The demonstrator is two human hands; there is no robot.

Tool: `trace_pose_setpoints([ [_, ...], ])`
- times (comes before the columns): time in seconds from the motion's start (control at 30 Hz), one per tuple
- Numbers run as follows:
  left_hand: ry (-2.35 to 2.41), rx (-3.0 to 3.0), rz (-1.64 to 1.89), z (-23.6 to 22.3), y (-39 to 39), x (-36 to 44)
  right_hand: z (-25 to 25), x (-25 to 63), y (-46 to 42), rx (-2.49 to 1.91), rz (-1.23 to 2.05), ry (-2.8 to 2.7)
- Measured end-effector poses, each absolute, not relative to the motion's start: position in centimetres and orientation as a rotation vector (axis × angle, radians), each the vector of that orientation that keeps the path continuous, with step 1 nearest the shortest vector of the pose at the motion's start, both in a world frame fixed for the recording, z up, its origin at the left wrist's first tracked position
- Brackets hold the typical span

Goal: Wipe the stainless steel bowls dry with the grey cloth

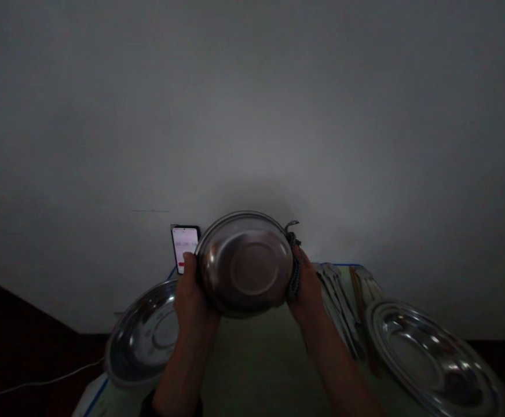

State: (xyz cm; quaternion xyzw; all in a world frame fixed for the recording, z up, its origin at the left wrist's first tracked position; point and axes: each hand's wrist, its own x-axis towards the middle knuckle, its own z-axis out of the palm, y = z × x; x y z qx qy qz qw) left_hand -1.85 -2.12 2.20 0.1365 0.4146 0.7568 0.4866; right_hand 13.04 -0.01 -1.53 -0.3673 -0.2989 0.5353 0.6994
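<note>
pale and dim, a plain wall point(252, 116) rises behind a greenish table point(252, 365) with a blue edge. above the table the person holds up a shiny metal bowl point(246, 263), its rounded underside facing the camera. the left hand point(191, 301) grasps one side, thumb up near the rim; the right hand point(307, 289) grips the other side, with a dark patterned cloth point(295, 266) between it and the bowl. a lit phone point(185, 246) stands upright just beside the left hand. on the left sits a wide metal basin point(148, 336); on the right lie metal utensils point(339, 301) and a broad metal dish point(426, 359).
</note>
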Motion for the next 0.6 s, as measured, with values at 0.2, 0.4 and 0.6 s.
trace_pose_setpoints([
  [0.2, 1.042, 0.367, 1.750, 3.1, -1.9, -2.6, -1.5, 14.0, 0.0, -0.894, 1.170, -0.724],
  [0.4, 1.338, 0.960, 1.532, 2.6, -2.4, -4.7, 0.5, 16.3, -1.3, -1.075, 1.001, -1.151],
  [0.6, 1.217, 1.034, 1.376, 2.9, -3.1, -4.7, 1.2, 16.6, -2.2, -1.080, 0.946, -1.290],
])
